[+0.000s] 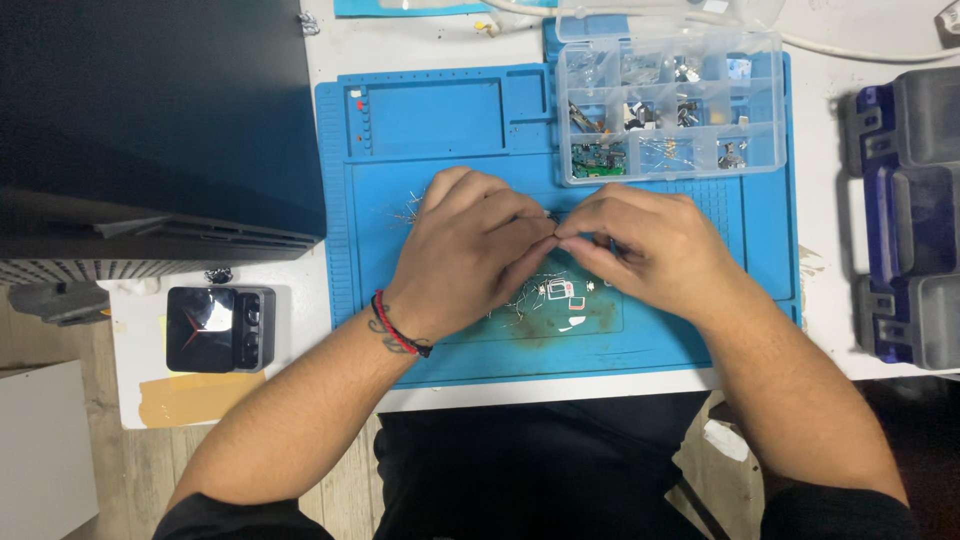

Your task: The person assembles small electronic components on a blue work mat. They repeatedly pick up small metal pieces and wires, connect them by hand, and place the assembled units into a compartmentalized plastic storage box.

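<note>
My left hand [470, 250] and my right hand [645, 240] meet fingertip to fingertip over the middle of a blue work mat [450, 130]. Both pinch one tiny dark part [553, 216] between thumb and forefinger; the fingers hide most of it. A red and black cord circles my left wrist. Below the fingers, thin wire clippings and small white bits [560, 295] lie scattered on the mat.
A clear compartment box [668, 105] of small electronic parts stands at the mat's back right. A large black case [150, 120] fills the left. A small black square device [218, 328] sits front left. Blue-grey organiser boxes [905, 215] line the right edge.
</note>
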